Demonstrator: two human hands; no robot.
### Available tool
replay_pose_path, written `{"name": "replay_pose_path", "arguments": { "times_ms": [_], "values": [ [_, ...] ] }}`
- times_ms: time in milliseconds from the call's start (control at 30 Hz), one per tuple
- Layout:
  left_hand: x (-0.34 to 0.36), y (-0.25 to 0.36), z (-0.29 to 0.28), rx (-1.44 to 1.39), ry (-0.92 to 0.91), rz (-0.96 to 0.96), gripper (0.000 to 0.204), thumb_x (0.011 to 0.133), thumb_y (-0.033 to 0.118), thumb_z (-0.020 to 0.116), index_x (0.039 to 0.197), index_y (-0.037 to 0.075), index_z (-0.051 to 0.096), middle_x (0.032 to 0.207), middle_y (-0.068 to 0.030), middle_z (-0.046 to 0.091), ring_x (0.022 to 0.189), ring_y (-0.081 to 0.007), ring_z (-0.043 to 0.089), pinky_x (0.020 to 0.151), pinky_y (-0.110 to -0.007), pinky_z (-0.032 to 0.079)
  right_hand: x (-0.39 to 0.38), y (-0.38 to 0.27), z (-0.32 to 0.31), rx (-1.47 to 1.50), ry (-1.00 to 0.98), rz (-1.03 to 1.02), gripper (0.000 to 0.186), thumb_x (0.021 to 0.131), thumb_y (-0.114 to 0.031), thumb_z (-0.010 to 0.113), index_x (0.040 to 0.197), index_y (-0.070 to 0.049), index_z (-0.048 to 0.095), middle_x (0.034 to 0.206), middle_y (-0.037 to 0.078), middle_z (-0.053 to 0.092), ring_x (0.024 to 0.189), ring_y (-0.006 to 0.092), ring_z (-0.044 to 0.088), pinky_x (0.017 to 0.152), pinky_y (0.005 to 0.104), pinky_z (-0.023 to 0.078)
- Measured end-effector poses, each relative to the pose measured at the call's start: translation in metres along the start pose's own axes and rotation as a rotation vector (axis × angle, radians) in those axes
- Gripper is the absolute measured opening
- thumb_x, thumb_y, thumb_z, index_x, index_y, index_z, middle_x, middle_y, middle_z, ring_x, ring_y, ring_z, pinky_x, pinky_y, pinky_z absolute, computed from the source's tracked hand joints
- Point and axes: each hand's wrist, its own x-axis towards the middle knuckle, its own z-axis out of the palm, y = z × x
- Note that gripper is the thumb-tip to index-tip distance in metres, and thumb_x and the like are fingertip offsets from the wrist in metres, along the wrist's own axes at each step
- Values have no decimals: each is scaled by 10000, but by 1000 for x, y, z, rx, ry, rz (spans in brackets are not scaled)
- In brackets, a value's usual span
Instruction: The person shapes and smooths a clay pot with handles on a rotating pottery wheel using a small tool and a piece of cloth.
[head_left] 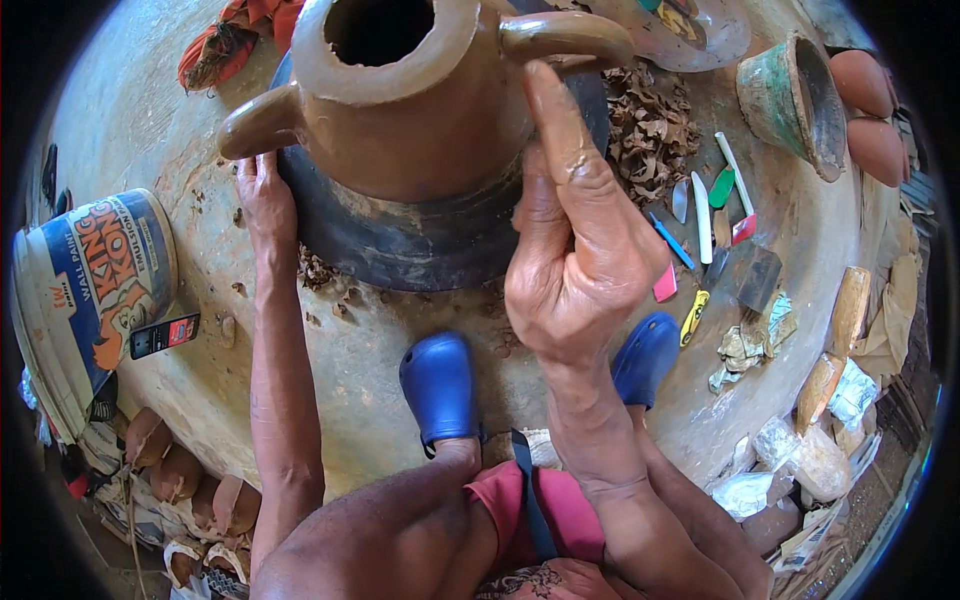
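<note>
A wet brown clay pot (410, 110) with an open mouth and two side handles stands on a dark round base (410, 245). My left hand (262, 195) rests flat on the ground by the base's left edge, just below the left handle (258, 122). My right hand (570, 250) is raised in front of the pot's right side. Its clay-smeared fingers point up, and the fingertip touches the underside of the right handle (565, 38). Neither hand holds a tool.
A white paint bucket (90, 290) lies at the left with a small phone-like object (163, 335) beside it. Shaping tools (705, 215), dry leaf scraps (650, 125) and a green-stained clay pot (795, 100) lie at the right. Blue clogs (440, 385) cover my feet.
</note>
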Motion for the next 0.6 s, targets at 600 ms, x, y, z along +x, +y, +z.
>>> {"name": "replay_pose_path", "arguments": {
  "times_ms": [600],
  "values": [
    [2, -14, 2, -40, -8, -9, 439, 1155, 342, 523, 1404, 22, 689, 1399, -157, 699, 1303, -273, 631, 1135, -404, 442, -6, 25, 11, -37, 90, -149, 449, 1027, 93, 596, 1447, -32, 697, 1182, 154, 813, 609, 80, 590, 563, 253, 494]
  ]
}}
